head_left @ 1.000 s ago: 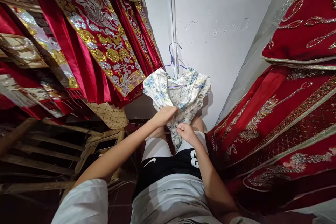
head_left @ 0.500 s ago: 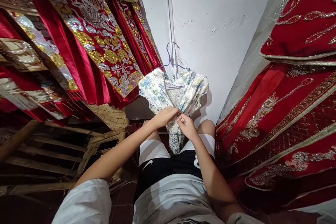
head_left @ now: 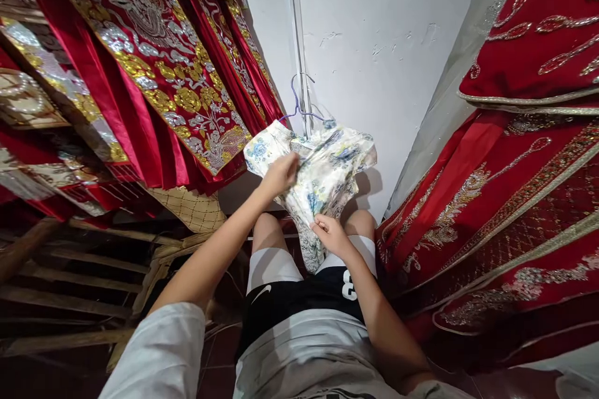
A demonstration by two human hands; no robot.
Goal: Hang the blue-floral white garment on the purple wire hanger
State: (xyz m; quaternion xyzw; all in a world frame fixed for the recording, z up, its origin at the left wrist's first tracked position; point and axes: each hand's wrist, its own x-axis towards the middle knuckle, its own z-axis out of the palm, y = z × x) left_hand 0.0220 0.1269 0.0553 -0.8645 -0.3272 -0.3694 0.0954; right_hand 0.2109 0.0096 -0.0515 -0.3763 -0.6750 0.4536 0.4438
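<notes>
A white floral dress (head_left: 322, 181) with blue and yellow print hangs in front of me on a purple hanger (head_left: 296, 96). Its lower part dangles bunched between my knees. My left hand (head_left: 281, 173) is closed at the left side of the neckline, its fingertips partly hidden and slightly blurred. Lower down, my right hand (head_left: 330, 234) pinches the front edge of the cloth around waist level. The right front panel lies stretched flat between the two hands.
Red embroidered costumes hang at the left (head_left: 187, 87) and at the right (head_left: 505, 199). A metal pole (head_left: 296, 25) runs down the white wall (head_left: 388, 6) behind the hanger. A wooden chair (head_left: 93, 268) stands at lower left.
My hands, together at the dress front before, are now apart. The left has moved up and left to the neckline; the right slightly down. The right panel is drawn across, covering the neck opening.
</notes>
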